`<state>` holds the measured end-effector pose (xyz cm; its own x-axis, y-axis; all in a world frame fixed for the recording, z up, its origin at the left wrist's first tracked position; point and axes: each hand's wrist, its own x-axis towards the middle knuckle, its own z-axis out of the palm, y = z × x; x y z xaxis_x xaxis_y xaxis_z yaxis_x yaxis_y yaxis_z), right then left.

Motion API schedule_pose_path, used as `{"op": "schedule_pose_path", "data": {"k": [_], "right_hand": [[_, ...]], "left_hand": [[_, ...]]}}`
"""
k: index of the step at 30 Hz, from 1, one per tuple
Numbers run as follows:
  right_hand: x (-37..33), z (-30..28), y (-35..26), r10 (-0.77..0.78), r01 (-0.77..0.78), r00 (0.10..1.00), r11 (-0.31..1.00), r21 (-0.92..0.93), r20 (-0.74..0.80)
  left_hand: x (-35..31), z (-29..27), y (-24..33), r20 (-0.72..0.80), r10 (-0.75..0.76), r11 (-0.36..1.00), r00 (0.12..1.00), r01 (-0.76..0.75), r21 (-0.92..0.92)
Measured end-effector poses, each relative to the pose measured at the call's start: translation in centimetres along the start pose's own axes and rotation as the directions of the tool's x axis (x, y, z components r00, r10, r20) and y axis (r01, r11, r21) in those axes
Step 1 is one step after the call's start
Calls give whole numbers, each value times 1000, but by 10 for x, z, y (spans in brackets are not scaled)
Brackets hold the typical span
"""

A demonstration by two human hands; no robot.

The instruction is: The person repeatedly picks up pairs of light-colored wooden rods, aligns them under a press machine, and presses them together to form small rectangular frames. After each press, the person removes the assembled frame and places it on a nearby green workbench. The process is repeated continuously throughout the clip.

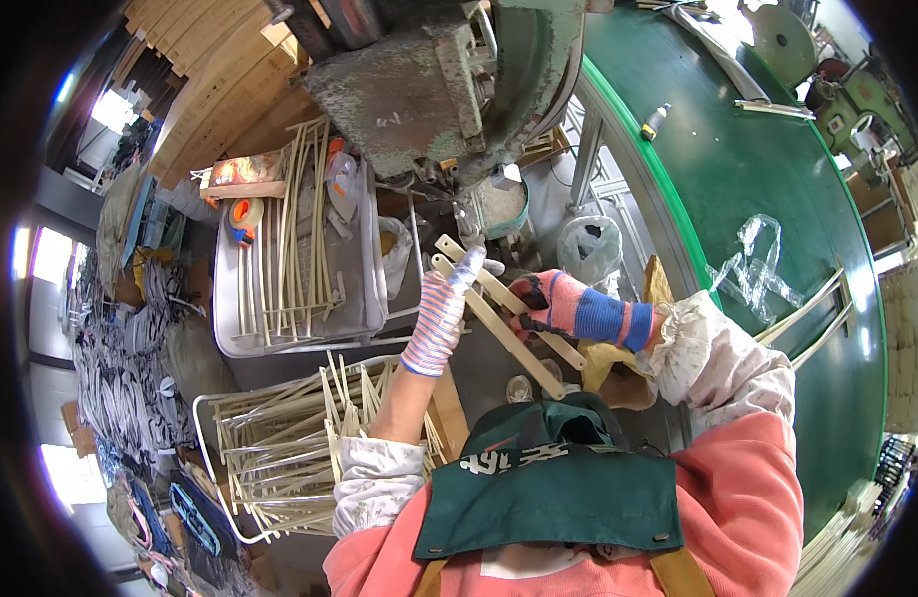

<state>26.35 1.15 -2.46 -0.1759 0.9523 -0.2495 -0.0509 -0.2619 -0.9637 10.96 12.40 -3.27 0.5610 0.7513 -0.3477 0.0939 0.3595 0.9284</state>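
In front of my apron, my left hand [441, 316], in a striped glove with a pale thumb and fingertips, is closed on a flat cream-coloured strip [511, 341]. That strip slants down to the right and has small holes near its ends. A second strip [558, 345] of the same kind lies alongside, a little to the right. Around it close the dark-tipped fingers of my right hand [566, 303], in a pink and blue glove. My left thumb lies across the upper part of the strips. Just beyond my hands stands a worn green machine [409, 104].
On the left are a tray [365, 289] with long thin strips and a tape dispenser [244, 221], and a wire basket [208, 438] full of strips. A green-topped table [777, 199] on the right holds clear plastic wrap [752, 269] and a small bottle [655, 121]. A bucket [505, 207] stands ahead.
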Motion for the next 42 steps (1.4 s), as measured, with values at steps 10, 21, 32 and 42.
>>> {"op": "schedule_pose_path", "data": {"k": [10,21,32,42], "right_hand": [[15,-28,-3,-29,17,996,991,136,87],[-2,20,8,-353,210,934,420,-883,54],[-5,121,82,21,245,948,590,769,-318],[50,97,98,159,552,732,432,714,-662]], "left_hand": [[-15,-9,20,-96,-136,986,986,125,-108],[-12,-23,-37,-414,-56,904,909,-130,-407],[-25,-31,-84,-625,-212,726,751,-307,-615],[-58,-3,-85,-547,-255,804,797,-140,-578]]}}
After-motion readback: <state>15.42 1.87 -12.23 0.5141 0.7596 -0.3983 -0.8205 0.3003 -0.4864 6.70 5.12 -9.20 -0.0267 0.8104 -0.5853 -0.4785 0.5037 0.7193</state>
